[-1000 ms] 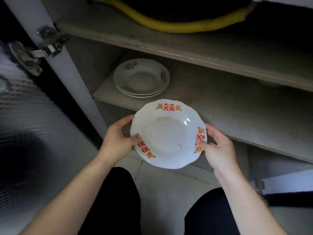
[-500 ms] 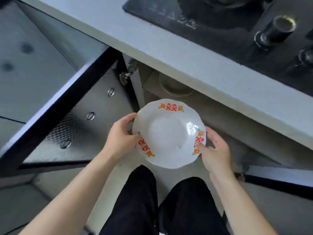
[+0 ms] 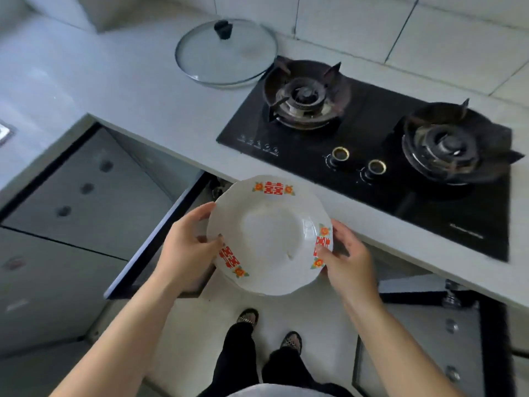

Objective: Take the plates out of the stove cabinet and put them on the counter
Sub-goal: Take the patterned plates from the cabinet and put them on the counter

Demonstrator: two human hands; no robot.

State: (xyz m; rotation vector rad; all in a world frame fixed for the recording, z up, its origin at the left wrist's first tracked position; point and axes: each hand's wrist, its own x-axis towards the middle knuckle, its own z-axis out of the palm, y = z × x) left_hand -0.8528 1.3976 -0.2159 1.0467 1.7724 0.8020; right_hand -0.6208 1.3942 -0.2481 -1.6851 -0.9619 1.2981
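Two-hand carry.
Your left hand [image 3: 186,250] and right hand [image 3: 347,260] pinch opposite rims of the white red-motif ceramic plate [image 3: 269,239] to keep it level.

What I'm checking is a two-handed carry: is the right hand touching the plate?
Touching. The head view shows the right hand gripping the plate at its right rim, with the thumb lying over the rim beside the red pattern.

Soft even daylight, motion blur at edges, wide-angle bending, faint shadows
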